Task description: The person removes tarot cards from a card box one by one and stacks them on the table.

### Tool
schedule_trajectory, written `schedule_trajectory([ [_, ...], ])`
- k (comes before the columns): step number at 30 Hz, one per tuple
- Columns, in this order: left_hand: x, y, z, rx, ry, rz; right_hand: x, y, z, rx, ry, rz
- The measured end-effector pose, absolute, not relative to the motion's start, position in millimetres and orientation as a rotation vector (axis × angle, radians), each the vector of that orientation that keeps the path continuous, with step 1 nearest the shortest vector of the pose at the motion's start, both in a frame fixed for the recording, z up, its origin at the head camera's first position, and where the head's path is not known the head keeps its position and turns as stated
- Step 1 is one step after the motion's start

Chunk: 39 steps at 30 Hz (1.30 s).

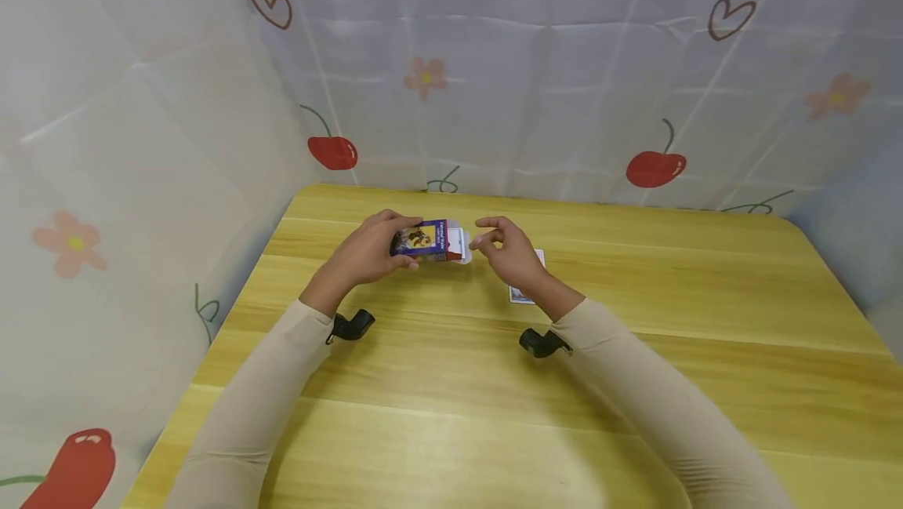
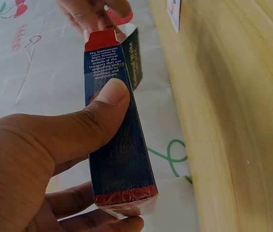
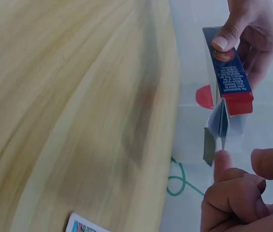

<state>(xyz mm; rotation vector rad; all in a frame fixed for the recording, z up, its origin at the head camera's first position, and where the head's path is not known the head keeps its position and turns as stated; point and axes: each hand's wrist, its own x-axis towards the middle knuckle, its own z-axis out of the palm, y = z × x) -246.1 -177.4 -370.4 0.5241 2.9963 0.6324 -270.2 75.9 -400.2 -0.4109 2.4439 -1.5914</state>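
My left hand (image 1: 368,249) grips a small dark blue card box (image 1: 422,239), with a picture on its front and red at its ends. In the left wrist view the thumb presses along the printed narrow side of the box (image 2: 119,164). Its open end points toward my right hand (image 1: 515,254), with flaps standing out and white card edges showing inside. In the right wrist view the right index fingertip is right at the end of the pale flap (image 3: 217,123). The right thumb stands apart, and the other fingers are loosely bent. A printed card (image 1: 522,294) lies partly hidden under the right hand.
Both hands are over a light wooden table (image 1: 437,430). A white sheet (image 1: 536,101) with cherries, flowers and hearts hangs behind and to the left. Black wrist devices (image 1: 353,326) sit below both wrists.
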Motion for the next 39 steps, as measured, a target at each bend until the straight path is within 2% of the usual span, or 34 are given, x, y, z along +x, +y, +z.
schedule_trajectory([
  [13, -246, -177, -369, 0.542, 2.999, 0.631, -265, 59, -400, -0.135, 2.158, -1.599],
  [26, -246, -179, -368, 0.527, 3.006, 0.638, -263, 66, -403, -0.125, 2.275, -1.746],
  [39, -245, -183, -365, 0.514, 3.026, 0.66, -266, 86, -406, -0.002, 2.324, -1.932],
])
